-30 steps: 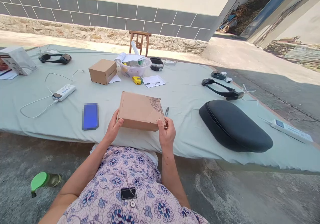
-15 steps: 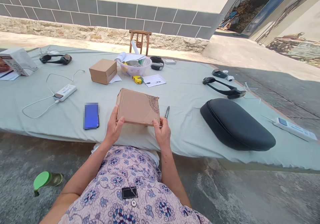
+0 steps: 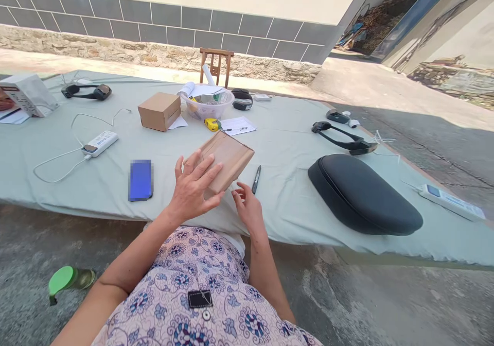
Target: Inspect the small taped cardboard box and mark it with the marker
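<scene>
A small brown cardboard box (image 3: pixel 232 155) is tilted above the front part of the table. My left hand (image 3: pixel 193 189) lies across it, fingers spread over its face and thumb at the lower edge, gripping it. My right hand (image 3: pixel 249 207) is just beside the box's lower right corner, fingers loosely curled and apart, holding nothing I can see. Whether its fingertips touch the corner, I cannot tell. Close to the right hand lies a black marker pen (image 3: pixel 257 179) on the cloth. Left of the left hand is a phone (image 3: pixel 141 180) with a blurred blue screen.
A second cardboard box (image 3: pixel 156 111), a plastic basket (image 3: pixel 208 110), a yellow tape measure (image 3: pixel 212 124) and paper (image 3: pixel 245 125) stand farther back. A black case (image 3: pixel 365 194) and headset (image 3: pixel 343 137) are on the right. A white power bank (image 3: pixel 100 143) with a cable lies left.
The cardboard box has been turned and tilted. My left hand moved from its left edge onto its face. My right hand has let go and sits slightly lower beside the corner.
</scene>
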The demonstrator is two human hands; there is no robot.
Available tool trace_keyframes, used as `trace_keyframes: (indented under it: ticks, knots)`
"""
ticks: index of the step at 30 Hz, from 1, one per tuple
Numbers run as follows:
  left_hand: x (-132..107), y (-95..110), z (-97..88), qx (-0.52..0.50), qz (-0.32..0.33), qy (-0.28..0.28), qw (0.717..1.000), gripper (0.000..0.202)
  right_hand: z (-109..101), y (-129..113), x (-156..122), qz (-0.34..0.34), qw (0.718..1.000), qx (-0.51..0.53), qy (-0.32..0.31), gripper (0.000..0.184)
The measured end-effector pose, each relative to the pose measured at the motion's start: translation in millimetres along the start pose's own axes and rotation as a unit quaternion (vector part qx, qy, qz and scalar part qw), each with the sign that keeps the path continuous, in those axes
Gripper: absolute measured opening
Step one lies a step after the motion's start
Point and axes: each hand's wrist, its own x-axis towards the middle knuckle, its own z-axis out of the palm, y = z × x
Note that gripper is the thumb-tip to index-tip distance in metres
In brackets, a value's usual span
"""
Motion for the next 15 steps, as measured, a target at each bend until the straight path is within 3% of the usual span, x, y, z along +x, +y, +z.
trace_keyframes:
  ticks: [2,4,9,15]
  knots:
    - [0.7,0.8,-0.2,-0.008,-0.013,-0.011,1.000,0.060,-9.6,-7.7,1.8,-0.017,0.996,0.039,0.084,0.070]
    - [0.7,1.2,-1.3,-0.011,-0.022,-0.021,0.999,0.063,-14.8,-19.5,0.4,-0.073,0.986,0.073,0.129,0.089]
    - [-4.0,0.5,-3.0,0.001,-0.009,-0.012,1.000,0.070,-6.1,-50.8,-8.3,-0.209,0.973,0.040,0.087,0.118]
    - [-12.3,1.8,-4.4,-0.003,-0.011,-0.010,1.000,0.064,-2.5,-65.5,-10.8,-0.221,0.973,0.040,0.060,0.123]
